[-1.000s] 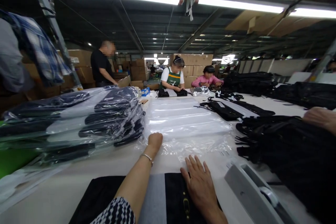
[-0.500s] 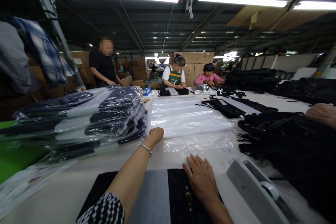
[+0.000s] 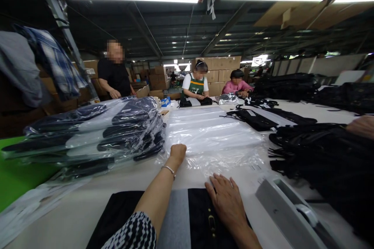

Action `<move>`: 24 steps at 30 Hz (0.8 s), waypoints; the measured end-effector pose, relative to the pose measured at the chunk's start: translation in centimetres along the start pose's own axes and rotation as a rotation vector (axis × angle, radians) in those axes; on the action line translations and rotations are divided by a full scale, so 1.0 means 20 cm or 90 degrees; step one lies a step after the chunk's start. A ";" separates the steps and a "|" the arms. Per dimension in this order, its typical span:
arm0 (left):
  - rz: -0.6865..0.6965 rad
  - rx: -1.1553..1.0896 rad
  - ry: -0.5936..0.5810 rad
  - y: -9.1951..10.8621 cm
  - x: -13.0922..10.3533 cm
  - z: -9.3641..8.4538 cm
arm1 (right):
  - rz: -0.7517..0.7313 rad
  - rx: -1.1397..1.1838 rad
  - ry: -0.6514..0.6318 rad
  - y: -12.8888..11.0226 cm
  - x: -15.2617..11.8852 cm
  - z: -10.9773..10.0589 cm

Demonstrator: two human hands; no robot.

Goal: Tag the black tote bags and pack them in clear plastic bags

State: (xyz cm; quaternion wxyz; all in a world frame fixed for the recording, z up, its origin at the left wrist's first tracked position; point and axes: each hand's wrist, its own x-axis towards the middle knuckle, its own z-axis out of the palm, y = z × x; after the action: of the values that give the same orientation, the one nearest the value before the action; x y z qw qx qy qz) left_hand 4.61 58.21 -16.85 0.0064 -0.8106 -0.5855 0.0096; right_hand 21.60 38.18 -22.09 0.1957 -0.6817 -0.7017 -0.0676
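- The left arm reaches forward, its hand [image 3: 178, 152] curled into a fist at the plastic sleeves [image 3: 213, 128]; I cannot tell if it grips film.
- The right hand [image 3: 227, 199] lies palm down, fingers slightly spread, on the black fabric piece [image 3: 200, 221].
- That piece lies flat before the person, grey band [image 3: 180, 221] running lengthwise away; its near end is cut off.

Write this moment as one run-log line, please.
left hand: curled at plastic sheets, grip hidden | right hand: open, on black item | wrapped stack: left of sheets

Glossy clear plastic bags [image 3: 204, 124]
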 end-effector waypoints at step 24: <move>-0.043 -0.145 0.139 0.02 -0.13 -0.39 | -0.102 -0.084 -0.005 0.08 0.00 0.07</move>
State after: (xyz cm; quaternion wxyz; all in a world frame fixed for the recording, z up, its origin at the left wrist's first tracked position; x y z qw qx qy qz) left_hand 4.32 55.72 -9.11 -0.0215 -0.7820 -0.6058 -0.1448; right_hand 22.85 38.68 -23.61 0.1413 -0.6350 -0.7489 -0.1266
